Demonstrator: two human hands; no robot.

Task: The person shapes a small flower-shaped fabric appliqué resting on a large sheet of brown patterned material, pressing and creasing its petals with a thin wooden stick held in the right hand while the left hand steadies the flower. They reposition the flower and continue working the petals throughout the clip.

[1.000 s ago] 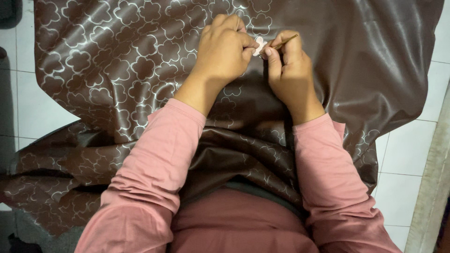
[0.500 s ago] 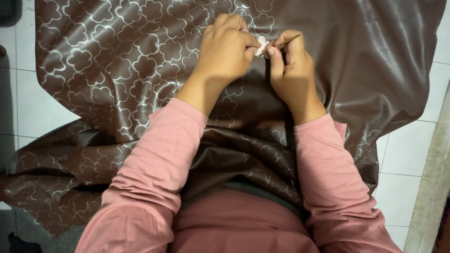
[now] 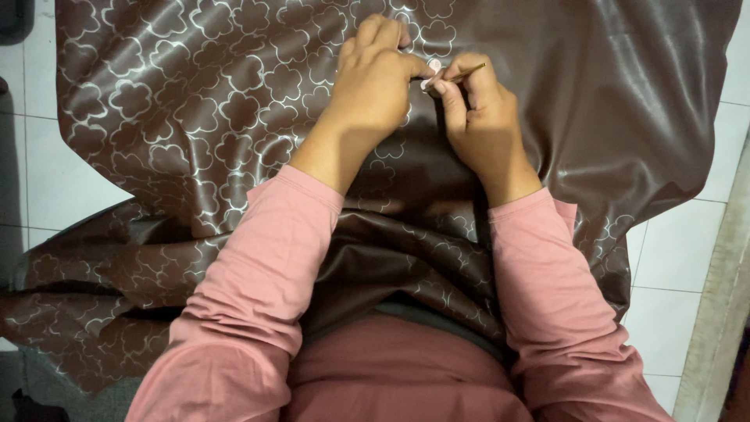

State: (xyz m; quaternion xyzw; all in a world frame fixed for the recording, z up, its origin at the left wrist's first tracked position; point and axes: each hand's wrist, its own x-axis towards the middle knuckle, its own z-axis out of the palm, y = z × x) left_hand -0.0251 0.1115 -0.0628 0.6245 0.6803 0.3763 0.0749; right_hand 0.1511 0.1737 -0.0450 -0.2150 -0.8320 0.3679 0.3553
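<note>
Head view, looking down at my lap. My left hand is curled into a loose fist pressed on the glossy dark-brown sheet of faux-leather fabric with a pale cloud-outline print, thumb and forefinger pinching a small pinkish-white bit of material against it, probably to keep that spot taut and steady. My right hand is clenched around a thin brownish needle-like tool, gripped between thumb and fingertips like a pen, so the tip can be steered finely. The tool's long axis runs roughly left-right with a slight tilt, its free end pointing up toward the far right edge of the fabric, its working end aimed left at the pinched bit; whether the tip touches or pierces it I cannot tell, too small. Both hands meet near the far edge of the fabric, about mid-width, knuckles almost touching. The fabric is draped over my knees and spills to the white tiled floor on both sides, bunched in folds at the near left corner; the printed part fills the left half, the right half reads plain and shiny. Pink long sleeves cover both forearms, elbows tucked in near the body, which braces the wrists. A dark object sits at the floor's far left corner, cropped, unclear.
</note>
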